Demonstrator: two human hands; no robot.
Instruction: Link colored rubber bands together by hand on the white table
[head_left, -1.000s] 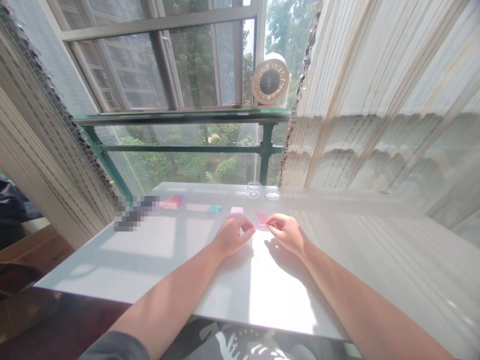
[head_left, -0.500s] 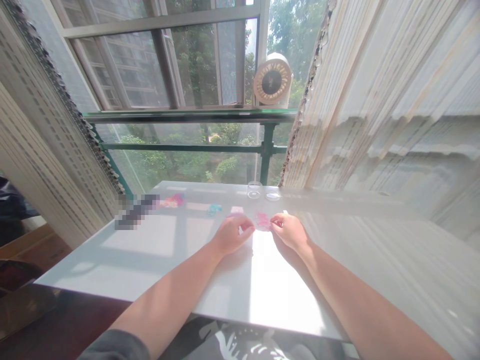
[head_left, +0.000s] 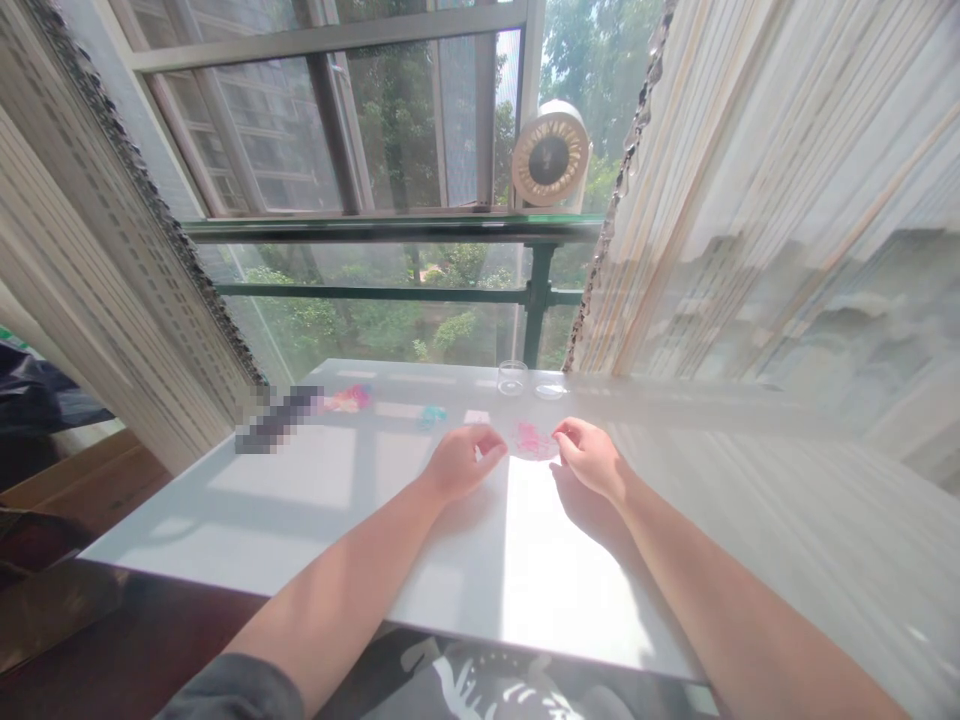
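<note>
Some small pink pieces (head_left: 529, 437) lie on the white table between my two hands, with a faint clear edge around them; whether that is a dish or a bag I cannot tell. To their left, my left hand (head_left: 466, 462) has thumb and forefinger brought together near the tabletop. My right hand (head_left: 594, 456) pinches at the right side of the pink pieces. Anything between either hand's fingertips is too small to make out. Just beyond my left hand is a small pale block-like thing (head_left: 477, 417).
At the table's (head_left: 300, 510) back stand a clear round container (head_left: 512, 379) and a shallow clear dish (head_left: 550, 389). Teal pieces (head_left: 433, 416) and a pink-orange bundle (head_left: 349, 398) lie back left, beside a blurred-out dark object (head_left: 279, 420). A white fan (head_left: 550, 158) sits by the window.
My right hand has shifted slightly right, away from the middle of the pink pieces, which look more spread out. My left hand has hardly moved. The view has turned a little.
</note>
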